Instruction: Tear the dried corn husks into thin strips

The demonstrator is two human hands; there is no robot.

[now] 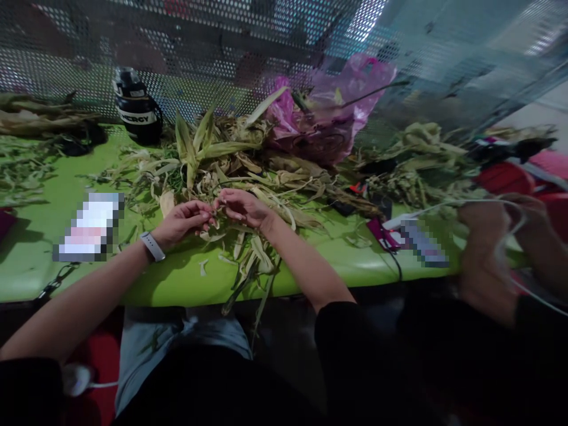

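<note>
My left hand [184, 220] and my right hand [242, 207] meet over a heap of dried corn husks [231, 160] on a green table [39, 236]. Both hands have their fingers curled and pinched together on thin husk strips at the near edge of the heap. A pale watch band sits on my left wrist. Loose husk strips [257, 260] hang over the table's front edge below my hands.
A black bottle [135, 109] stands at the back left. A pink plastic bag [328, 112] lies behind the heap. More husks [417, 160] lie to the right, where another person's hands [488, 236] work. A perforated metal screen [222, 41] closes the back.
</note>
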